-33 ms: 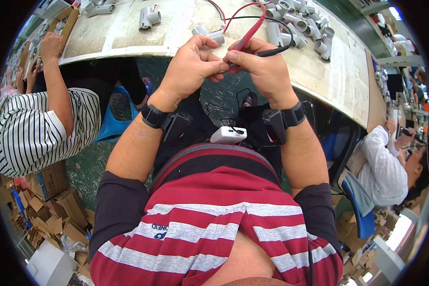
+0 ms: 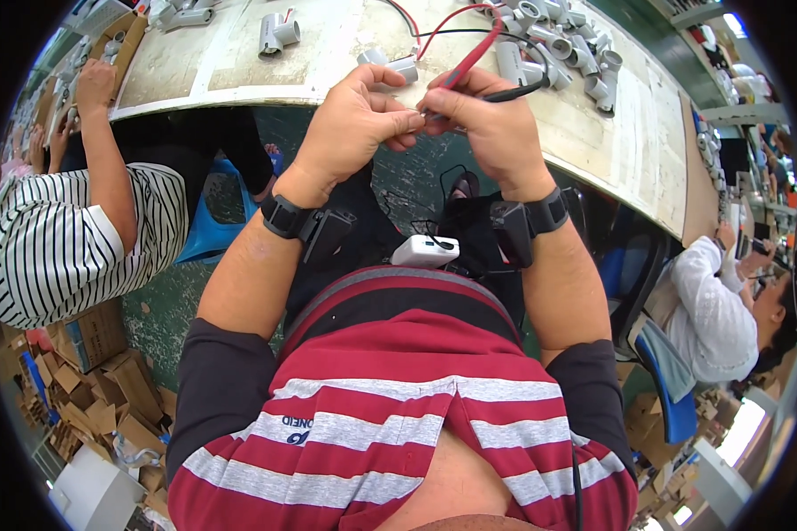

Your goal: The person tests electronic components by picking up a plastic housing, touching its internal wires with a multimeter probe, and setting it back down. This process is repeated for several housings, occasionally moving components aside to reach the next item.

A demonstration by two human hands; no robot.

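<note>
My right hand (image 2: 496, 128) is closed around a red test probe (image 2: 475, 58) and a black test probe (image 2: 512, 93), held together between thumb and fingers. Both leads arc back over the table. My left hand (image 2: 350, 119) is pinched, its thumb and fingertips meeting the right fingers near the probe tips. Whatever lies between those left fingertips is too small and covered to make out. Just beyond my hands, a grey T-shaped plastic housing (image 2: 404, 70) lies on the table, with a red-and-white wire end beside it. Both hands are above the table's near edge.
On the pale worktable (image 2: 199, 62) stands another grey housing (image 2: 271, 37), with a heap of housings (image 2: 584, 53) at the right. A white power bank (image 2: 424, 250) rests at my lap. Co-workers sit left, by a blue stool (image 2: 217, 212), and right.
My right hand and the two probes have shifted very slightly to the right. The left hand stays in place.
</note>
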